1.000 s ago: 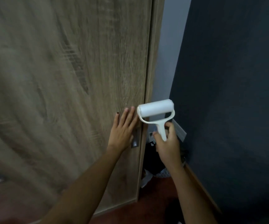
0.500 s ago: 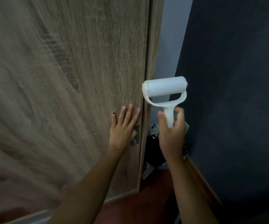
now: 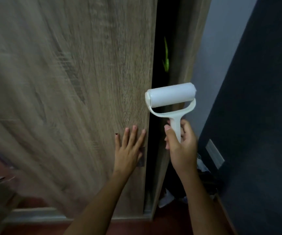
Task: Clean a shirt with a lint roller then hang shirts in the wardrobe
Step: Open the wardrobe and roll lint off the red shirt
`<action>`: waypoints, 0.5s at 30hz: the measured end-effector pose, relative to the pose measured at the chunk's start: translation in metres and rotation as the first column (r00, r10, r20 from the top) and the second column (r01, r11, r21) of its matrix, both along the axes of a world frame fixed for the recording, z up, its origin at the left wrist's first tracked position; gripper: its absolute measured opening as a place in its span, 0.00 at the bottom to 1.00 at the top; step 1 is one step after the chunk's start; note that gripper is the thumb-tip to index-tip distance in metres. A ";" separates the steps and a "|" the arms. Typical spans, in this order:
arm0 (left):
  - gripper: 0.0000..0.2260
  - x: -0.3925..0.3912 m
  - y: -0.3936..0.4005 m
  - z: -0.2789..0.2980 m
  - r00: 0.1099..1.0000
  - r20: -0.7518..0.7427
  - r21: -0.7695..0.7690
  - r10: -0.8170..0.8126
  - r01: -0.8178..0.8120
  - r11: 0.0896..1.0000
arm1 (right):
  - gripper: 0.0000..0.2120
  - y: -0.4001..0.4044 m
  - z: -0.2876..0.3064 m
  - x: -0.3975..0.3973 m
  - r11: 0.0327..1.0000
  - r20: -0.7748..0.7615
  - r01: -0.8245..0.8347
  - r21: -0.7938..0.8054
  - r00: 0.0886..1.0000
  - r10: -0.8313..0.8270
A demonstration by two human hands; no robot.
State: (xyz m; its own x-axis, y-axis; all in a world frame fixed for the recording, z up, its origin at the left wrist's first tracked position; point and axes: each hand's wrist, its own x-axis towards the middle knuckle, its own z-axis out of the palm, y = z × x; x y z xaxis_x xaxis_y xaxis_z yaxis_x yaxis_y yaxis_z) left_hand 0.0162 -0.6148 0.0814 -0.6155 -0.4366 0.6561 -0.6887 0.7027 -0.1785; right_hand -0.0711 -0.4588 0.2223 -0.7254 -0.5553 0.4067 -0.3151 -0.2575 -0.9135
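Far to the left of both hands the wood-grain wardrobe door [image 3: 69, 99] fills the view, its surface smeared by motion blur. The left hand [image 3: 128, 151] lies flat against that door near its right edge, fingers straight and spread, palm pressing the wood and grasping nothing; a small dark metal plate [image 3: 142, 156] peeks out just beside its thumb side. Immediately right of the fingertips runs a narrow dark gap [image 3: 160, 65] between the door edge and the wardrobe's side panel [image 3: 187, 48], and high above the hands a green sliver [image 3: 166, 55] shows inside it, perhaps a garment or hanger, too blurred to say. Across the gap the right hand [image 3: 181, 146] is curled around the white handle of the lint roller [image 3: 170, 99], thumb and fingers clenched on the stem, the roll held upright above the fist and apart from the door. To the right of that grip stand a pale wall [image 3: 221, 48] and a dark panel [image 3: 264, 116]; below the wrist lies some dim clutter [image 3: 204, 180] on the floor.
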 end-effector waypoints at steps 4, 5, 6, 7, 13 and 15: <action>0.47 0.030 -0.011 -0.006 0.993 -0.014 0.065 0.117 -0.116 0.991 | 0.04 -0.007 -0.007 0.006 0.999 0.006 -0.042 -0.014 0.999 0.042; 0.47 0.037 -0.013 -0.006 0.989 -0.015 0.090 0.150 -0.148 0.985 | 0.04 -0.009 -0.011 0.007 0.999 -0.004 -0.051 -0.012 0.999 0.051; 0.46 0.044 -0.014 -0.005 0.983 -0.020 0.112 0.184 -0.181 0.977 | 0.04 -0.010 -0.014 0.010 0.998 -0.020 -0.061 -0.003 0.998 0.061; 0.45 0.052 -0.015 -0.004 0.975 -0.031 0.131 0.220 -0.214 0.968 | 0.04 -0.011 -0.017 0.012 0.998 -0.042 -0.069 0.016 0.997 0.069; 0.37 0.086 -0.020 0.029 0.920 -0.177 0.253 0.349 -0.300 0.920 | 0.08 -0.032 -0.027 0.031 0.986 0.079 -0.163 0.044 0.984 0.159; 0.39 0.086 -0.030 0.061 0.914 -0.229 0.232 0.334 -0.282 0.931 | 0.07 -0.044 -0.026 0.038 0.984 0.100 -0.178 0.033 0.980 0.173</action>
